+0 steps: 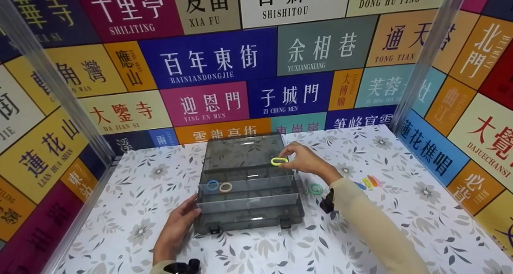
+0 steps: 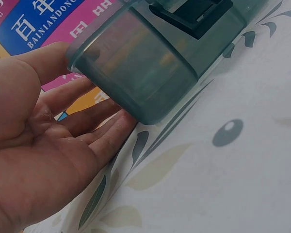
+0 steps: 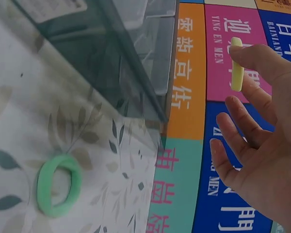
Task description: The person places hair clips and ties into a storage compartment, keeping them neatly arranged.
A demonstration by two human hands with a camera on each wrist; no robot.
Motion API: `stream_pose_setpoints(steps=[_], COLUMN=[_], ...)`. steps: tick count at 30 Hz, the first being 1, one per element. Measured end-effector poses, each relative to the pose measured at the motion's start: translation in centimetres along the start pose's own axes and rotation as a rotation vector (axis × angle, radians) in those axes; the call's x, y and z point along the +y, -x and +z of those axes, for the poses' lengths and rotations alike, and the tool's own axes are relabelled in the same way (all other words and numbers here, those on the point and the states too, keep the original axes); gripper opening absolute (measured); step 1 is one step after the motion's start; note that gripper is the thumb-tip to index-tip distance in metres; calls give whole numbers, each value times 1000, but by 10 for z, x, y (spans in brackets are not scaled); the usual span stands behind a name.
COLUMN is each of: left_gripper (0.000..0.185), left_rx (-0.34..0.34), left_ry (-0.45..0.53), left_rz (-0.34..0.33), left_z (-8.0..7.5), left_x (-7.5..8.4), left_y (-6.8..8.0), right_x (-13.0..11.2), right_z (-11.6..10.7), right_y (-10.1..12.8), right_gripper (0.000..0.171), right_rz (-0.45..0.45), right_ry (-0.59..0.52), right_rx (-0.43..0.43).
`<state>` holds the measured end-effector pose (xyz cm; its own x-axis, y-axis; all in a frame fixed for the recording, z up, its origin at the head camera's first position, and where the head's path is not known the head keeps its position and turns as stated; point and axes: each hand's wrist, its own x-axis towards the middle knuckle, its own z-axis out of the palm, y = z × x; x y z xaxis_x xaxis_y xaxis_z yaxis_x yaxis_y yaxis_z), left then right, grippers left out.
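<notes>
Her right hand (image 1: 301, 158) pinches the yellow ring (image 1: 279, 161) above the box's (image 1: 248, 210) far right compartment; the left hand (image 1: 178, 226), fingers straight, steadies the near-left corner. A loose pinch could drop the ring outside.

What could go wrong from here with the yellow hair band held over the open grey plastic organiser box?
1. The right hand pinches the yellow elastic hair band only at the fingertips; it might slip and land in the wrong compartment.
2. The left hand merely rests straight fingers against the smoky grey plastic organiser box, so the box might slide.
3. The green hair band lies close to the right sleeve and could get brushed away.
</notes>
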<state>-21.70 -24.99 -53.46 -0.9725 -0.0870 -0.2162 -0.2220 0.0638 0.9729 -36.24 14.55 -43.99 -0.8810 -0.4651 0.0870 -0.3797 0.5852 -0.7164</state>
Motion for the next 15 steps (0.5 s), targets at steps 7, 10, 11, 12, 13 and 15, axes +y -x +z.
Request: stream_pose_setpoints(steps=[7,10,11,12,13,15], left_gripper=[59,58,58,59,58,59], left_rx=[-12,-8,-6,-5,-6,-8], left_ry=[-6,-4,-1,-2,-3,1], left_rz=[-3,-10,-11,-10,-6,0], left_z=[1,1,1,0,0,-1], left_x=[1,1,1,1,1,1], left_y=[0,1,1,2,2,3], right_x=[-14,-22,-25,-28,-32,-39], right_z=[12,20,23,27,30,36], right_y=[-15,-23,-25,-28,-31,-36], right_gripper=[28,29,29,30,30,30], right_rz=[9,-12,-23,-32,-39,-47], right_ry=[25,47,53,63,70,78], right_rx=[-19,-30,-36,-41,-47,-61])
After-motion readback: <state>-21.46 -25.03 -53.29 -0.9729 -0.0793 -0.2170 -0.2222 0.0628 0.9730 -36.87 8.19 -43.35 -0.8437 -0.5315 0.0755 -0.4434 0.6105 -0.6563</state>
